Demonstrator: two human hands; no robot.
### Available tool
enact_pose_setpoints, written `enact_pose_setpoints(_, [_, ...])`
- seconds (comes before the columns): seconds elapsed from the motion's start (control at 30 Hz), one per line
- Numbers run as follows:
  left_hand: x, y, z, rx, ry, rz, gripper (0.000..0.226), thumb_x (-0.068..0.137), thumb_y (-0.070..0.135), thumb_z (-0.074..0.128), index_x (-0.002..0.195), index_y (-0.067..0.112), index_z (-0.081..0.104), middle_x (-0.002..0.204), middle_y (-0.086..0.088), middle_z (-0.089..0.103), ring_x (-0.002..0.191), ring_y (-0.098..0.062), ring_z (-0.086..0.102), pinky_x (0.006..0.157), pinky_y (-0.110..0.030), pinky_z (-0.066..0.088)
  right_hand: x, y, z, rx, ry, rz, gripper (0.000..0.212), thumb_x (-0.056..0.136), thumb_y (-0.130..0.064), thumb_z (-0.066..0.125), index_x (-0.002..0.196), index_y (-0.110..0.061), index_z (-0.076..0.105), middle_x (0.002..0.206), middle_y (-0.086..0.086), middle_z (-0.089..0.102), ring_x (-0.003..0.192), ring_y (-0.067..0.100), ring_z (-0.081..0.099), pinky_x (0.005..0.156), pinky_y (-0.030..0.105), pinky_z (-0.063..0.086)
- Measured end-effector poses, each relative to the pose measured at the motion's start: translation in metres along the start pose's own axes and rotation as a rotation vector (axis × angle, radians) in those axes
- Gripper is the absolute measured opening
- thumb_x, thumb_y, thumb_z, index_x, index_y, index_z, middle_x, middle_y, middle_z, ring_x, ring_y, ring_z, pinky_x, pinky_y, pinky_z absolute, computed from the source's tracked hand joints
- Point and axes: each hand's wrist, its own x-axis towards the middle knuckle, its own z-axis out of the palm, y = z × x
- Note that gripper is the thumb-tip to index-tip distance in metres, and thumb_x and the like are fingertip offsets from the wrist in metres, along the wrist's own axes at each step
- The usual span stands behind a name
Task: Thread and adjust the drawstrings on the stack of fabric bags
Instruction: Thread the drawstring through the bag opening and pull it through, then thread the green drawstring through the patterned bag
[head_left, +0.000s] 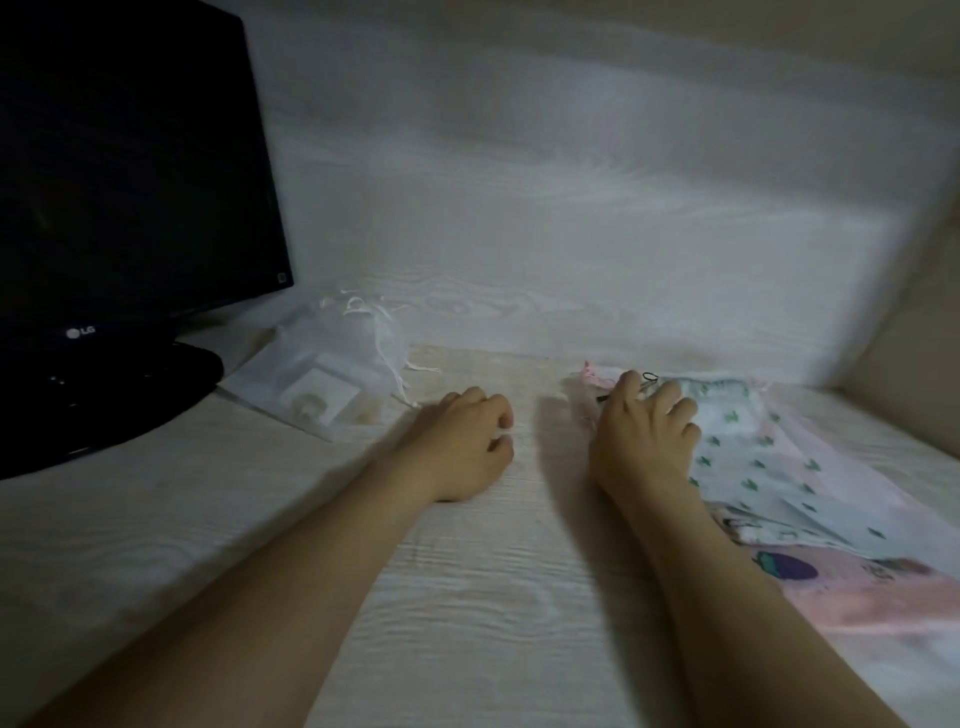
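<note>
Two bare forearms run up from the bottom edge of the frame across a pale wood-grain table (467, 597). The left hand (462, 441) lies left of centre, knuckles up, with its heel on the table. Its fingers are curled in tight toward the thumb. Pale specks show at the fingertips, but whether anything is pinched there cannot be told.

The right hand (644, 436) sits just right of centre, well apart from the left, at the far left end of the stack of fabric bags (779, 483). Its fingers (680, 410) are bent and slightly spread, with the tips down on the gathered upper edge of the top bag (737, 457), which is white with small green prints. A thin black loop (649, 375) shows just beside the forefinger tip. The thumb is hidden, so it cannot be told whether the hand grips the loop or the cloth.

The stack lies flat along the right side of the frame. Under the white bag a pink bag (857, 597) with a dark purple figure reaches toward the lower right corner.

Farther back, left of centre, a sheer white pouch (332, 374) lies flat with a card inside and its white drawstrings (363, 306) loose at its mouth. A dark monitor (130, 182) on a black stand (130, 395) fills the upper left. A pale wood-grain wall panel (519, 208) stands behind the table.
</note>
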Motion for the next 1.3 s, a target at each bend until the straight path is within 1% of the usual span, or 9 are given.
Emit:
enact_pose_setpoints(0.13, [-0.001,-0.001,0.001,0.005,-0.007,0.009,0.028,0.107,0.04,0.047,0.131,0.028,0.055,0.132,0.002,0.053,0.124,-0.024,0.052,0.106,-0.045,0.044,0.002,0.0,0.0,0.128,-0.253,0.228,0.065,0.107,-0.024,0.034,0.163,-0.023,0.001,0.163,0.036,0.009,0.146,0.064,0.012,0.121,0.067,0.01])
enact_pose_setpoints(0.2, [-0.001,-0.001,0.002,0.006,0.001,0.01,0.029,0.107,0.04,0.047,0.132,0.027,0.055,0.134,0.001,0.054,0.124,-0.024,0.053,0.107,-0.045,0.045,0.002,0.003,-0.001,0.121,-0.264,0.203,0.071,0.107,-0.028,0.037,0.164,-0.021,-0.005,0.16,0.039,0.02,0.145,0.061,0.023,0.12,0.065,0.02])
enact_pose_setpoints(0.27, [-0.002,-0.001,0.002,0.016,0.007,0.013,0.03,0.107,0.04,0.047,0.133,0.027,0.055,0.134,0.001,0.055,0.125,-0.024,0.053,0.107,-0.045,0.045,0.0,0.007,-0.005,0.124,-0.142,0.109,0.069,0.099,-0.02,0.046,0.158,-0.014,0.01,0.143,0.033,0.051,0.129,0.051,0.052,0.1,0.052,0.044])
enact_pose_setpoints(0.33, [-0.002,0.0,0.001,0.019,-0.002,0.01,0.03,0.107,0.04,0.046,0.133,0.027,0.054,0.135,0.001,0.054,0.126,-0.023,0.053,0.107,-0.045,0.045,-0.001,0.01,-0.009,0.138,-0.023,0.024,0.054,0.098,-0.012,0.05,0.147,-0.006,0.03,0.124,0.022,0.066,0.113,0.041,0.064,0.078,0.04,0.042])
enact_pose_setpoints(0.47, [-0.002,0.0,0.0,0.012,-0.009,0.007,0.031,0.108,0.04,0.046,0.134,0.027,0.054,0.135,0.001,0.054,0.126,-0.023,0.052,0.108,-0.045,0.044,-0.006,0.01,-0.022,0.131,0.038,0.009,0.015,0.098,-0.007,0.051,0.112,-0.01,0.056,0.113,0.013,0.066,0.101,0.036,0.063,0.073,0.035,0.036])
enact_pose_setpoints(0.7, [-0.002,-0.001,0.0,-0.011,0.058,0.008,0.033,0.104,0.039,0.055,0.133,0.025,0.061,0.132,-0.001,0.06,0.124,-0.024,0.057,0.105,-0.041,0.046,-0.015,-0.007,-0.034,0.135,0.282,-0.099,0.018,0.095,-0.002,0.056,0.108,-0.013,0.051,0.089,0.007,0.061,0.073,0.031,0.054,0.062,0.035,0.034])
enact_pose_setpoints(0.9, [-0.001,-0.006,-0.006,-0.229,0.233,-0.097,0.05,0.097,0.023,0.067,0.144,0.017,0.049,0.135,-0.006,0.061,0.124,-0.023,0.06,0.107,-0.04,0.049,-0.017,-0.026,-0.024,0.217,0.571,-0.513,0.044,0.073,0.005,0.051,0.112,-0.01,0.065,0.082,0.009,0.066,0.078,0.034,0.059,0.069,0.041,0.041])
enact_pose_setpoints(1.07, [-0.001,-0.012,-0.014,-0.321,0.479,-0.121,0.074,0.098,0.007,0.066,0.158,0.025,0.027,0.127,-0.006,0.061,0.112,-0.025,0.063,0.1,-0.044,0.054,-0.019,-0.035,-0.021,0.387,0.587,-0.782,0.04,0.076,0.006,0.053,0.109,-0.013,0.065,0.086,0.003,0.065,0.082,0.029,0.055,0.073,0.043,0.043])
enact_pose_setpoints(1.3, [-0.004,-0.022,-0.024,-0.287,0.571,-0.104,0.066,0.095,0.007,0.074,0.15,0.034,0.049,0.127,-0.003,0.045,0.096,-0.019,0.058,0.097,-0.044,0.055,-0.023,-0.039,-0.023,0.529,0.54,-0.877,0.044,0.072,0.019,0.054,0.104,-0.011,0.055,0.082,0.006,0.06,0.073,0.029,0.05,0.065,0.044,0.043])
